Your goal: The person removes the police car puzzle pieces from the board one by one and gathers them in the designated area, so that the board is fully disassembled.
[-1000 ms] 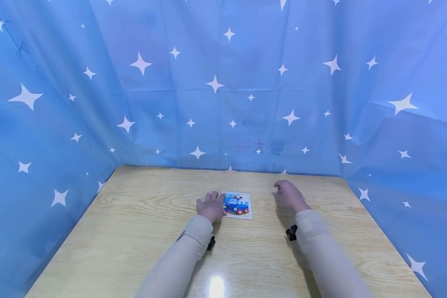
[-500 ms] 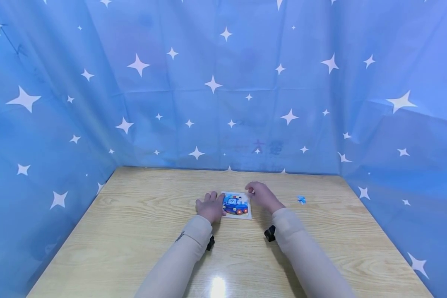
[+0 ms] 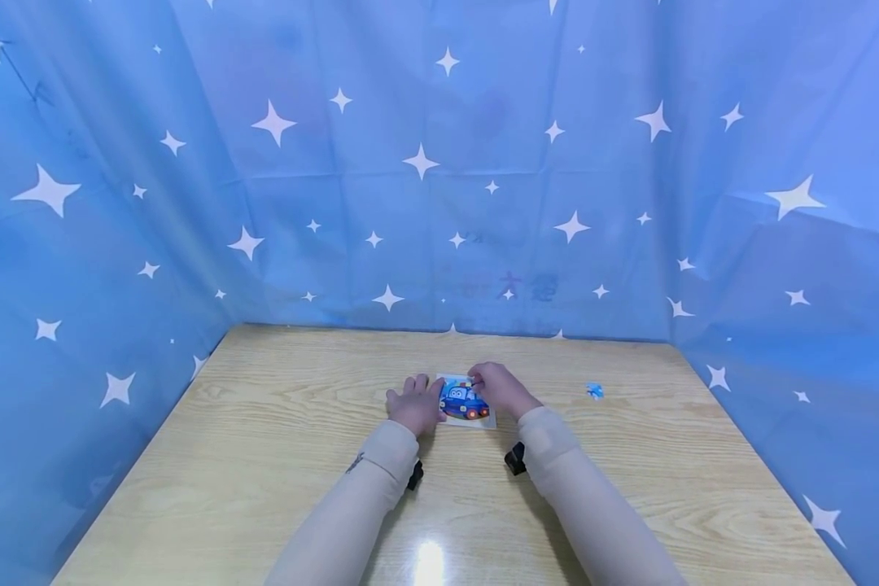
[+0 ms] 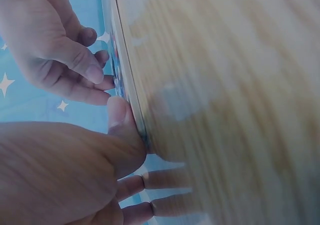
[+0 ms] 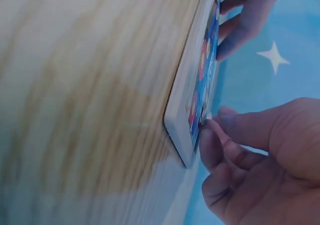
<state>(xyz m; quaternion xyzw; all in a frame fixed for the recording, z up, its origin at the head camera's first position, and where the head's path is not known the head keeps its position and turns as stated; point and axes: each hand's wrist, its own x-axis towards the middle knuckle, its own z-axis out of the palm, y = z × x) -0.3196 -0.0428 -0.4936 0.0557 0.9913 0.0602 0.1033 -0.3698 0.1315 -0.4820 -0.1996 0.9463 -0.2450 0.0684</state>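
A small jigsaw puzzle board (image 3: 456, 403) with a pale frame and a blue cartoon vehicle lies flat on the table. My left hand (image 3: 413, 405) rests along its left side, fingers spread and its thumb against the board's edge in the left wrist view. At the upper right part of the picture is my right hand (image 3: 500, 387). Its thumb and index fingertip pinch at a puzzle piece (image 5: 203, 116) at the board's surface; the fingers hide most of that piece. A loose blue puzzle piece (image 3: 595, 391) lies on the table to the right of the right hand.
The wooden table (image 3: 264, 488) has a bright light reflection near its front. Blue star-printed curtains (image 3: 439, 203) surround its back and sides, close to the table's edges. Both wrists carry a small black device (image 3: 516, 458).
My right hand has moved left from the table's right part onto the board's upper right. The loose blue piece it covered now shows on the table. My left hand has stayed put.
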